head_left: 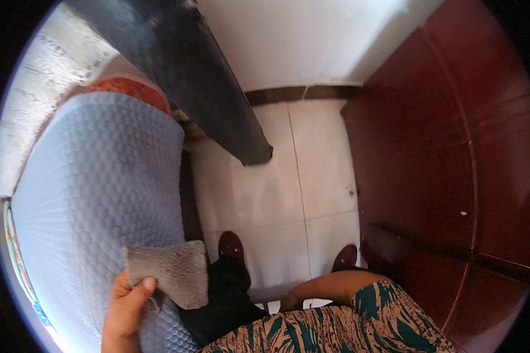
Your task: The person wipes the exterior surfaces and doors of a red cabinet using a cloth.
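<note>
A folded grey-brown cloth (174,275) is pinched in my left hand (126,303), the thumb pressed on top of it. I hold it up over the edge of the bed's pale blue quilted cover (123,170). My right forearm bends in front of my body, and my right hand (290,301) is low at the middle, by some white bits I cannot make out. Its fingers are hidden, so whether it holds anything does not show.
A thick dark grey post-like object (200,82) slants down from the top left over the tiled floor (265,194). Dark red wooden furniture (412,147) stands close on my right. Ahead is a white wall (294,41) with a brown skirting strip. An orange-red rounded thing (129,88) lies beyond the bed cover.
</note>
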A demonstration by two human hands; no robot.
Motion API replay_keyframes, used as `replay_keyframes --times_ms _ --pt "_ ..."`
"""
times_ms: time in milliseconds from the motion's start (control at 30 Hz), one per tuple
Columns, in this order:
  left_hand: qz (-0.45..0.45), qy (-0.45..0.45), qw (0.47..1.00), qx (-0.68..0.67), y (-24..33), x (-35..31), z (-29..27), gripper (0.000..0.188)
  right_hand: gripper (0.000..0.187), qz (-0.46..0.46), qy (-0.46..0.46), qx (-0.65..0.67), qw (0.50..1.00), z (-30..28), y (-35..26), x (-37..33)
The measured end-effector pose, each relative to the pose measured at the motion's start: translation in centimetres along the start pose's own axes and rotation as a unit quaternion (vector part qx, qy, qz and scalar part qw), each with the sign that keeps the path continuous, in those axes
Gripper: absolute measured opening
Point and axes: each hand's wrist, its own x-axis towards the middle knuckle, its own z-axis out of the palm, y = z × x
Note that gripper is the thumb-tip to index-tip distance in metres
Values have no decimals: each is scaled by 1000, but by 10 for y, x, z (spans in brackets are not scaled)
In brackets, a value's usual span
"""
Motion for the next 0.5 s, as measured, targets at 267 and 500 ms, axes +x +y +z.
replay_keyframes --times_ms 267,500 --pt "174 141 953 202 -14 -20 -86 41 49 -93 301 -344 885 -78 -23 -119" --pt "313 73 905 280 -12 18 -35 37 36 -83 710 -178 676 -53 -31 -294"
